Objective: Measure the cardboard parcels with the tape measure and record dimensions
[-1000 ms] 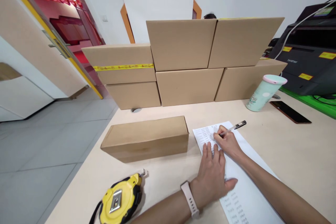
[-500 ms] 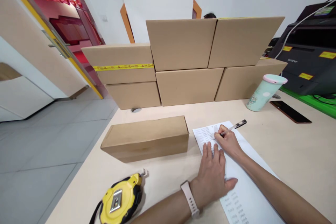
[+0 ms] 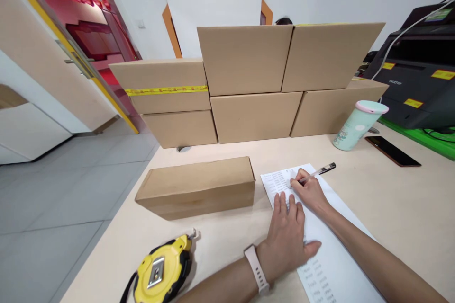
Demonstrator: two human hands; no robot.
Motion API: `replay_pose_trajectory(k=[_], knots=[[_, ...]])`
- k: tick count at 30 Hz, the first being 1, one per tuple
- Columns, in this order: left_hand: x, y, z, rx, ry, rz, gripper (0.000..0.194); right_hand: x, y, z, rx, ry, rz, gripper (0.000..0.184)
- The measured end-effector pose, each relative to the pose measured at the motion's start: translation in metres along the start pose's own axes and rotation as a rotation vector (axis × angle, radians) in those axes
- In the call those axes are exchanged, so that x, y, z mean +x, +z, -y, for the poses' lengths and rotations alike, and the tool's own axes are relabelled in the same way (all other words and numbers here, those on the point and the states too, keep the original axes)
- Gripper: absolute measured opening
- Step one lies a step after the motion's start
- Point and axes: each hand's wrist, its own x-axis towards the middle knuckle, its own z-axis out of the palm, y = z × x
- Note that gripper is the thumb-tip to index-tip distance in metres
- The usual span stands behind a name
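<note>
Landmark: paper sheet, lying flat on the pale table, with columns of small marks too fine to read. Right hand is over the upper part of the sheet, fingers and thumb pinched around a pen; the pen slants, dark capped end up to the right, writing end down toward the columns. Whether the tip touches is too small to tell. Left hand lies palm down across the sheet's left edge, fingers extended and slightly apart, gripping nothing; pale wristband on that wrist. Long cardboard carton: just left of the sheet's upper end, not touching it. Yellow-and-black tape measure: left of the sheet, toward the near side. Stacked cardboard boxes: beyond the sheet. Mint cup, tilted in view, and dark phone: beyond the sheet, to its right.
</note>
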Motion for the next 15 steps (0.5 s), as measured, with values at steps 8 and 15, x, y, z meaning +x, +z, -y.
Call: replay_pose_trajectory(k=[8, 15], knots=[[-0.0003, 0.0027, 0.0006, -0.005, 0.001, -0.005, 0.086, -0.0004, 0.0004, 0.0004, 0.0, -0.001, 0.006, 0.026], [-0.002, 0.0042, -0.0004, 0.026, 0.008, -0.036, 0.085, 0.0001, 0.0004, 0.001, 0.001, 0.005, 0.008, 0.024]])
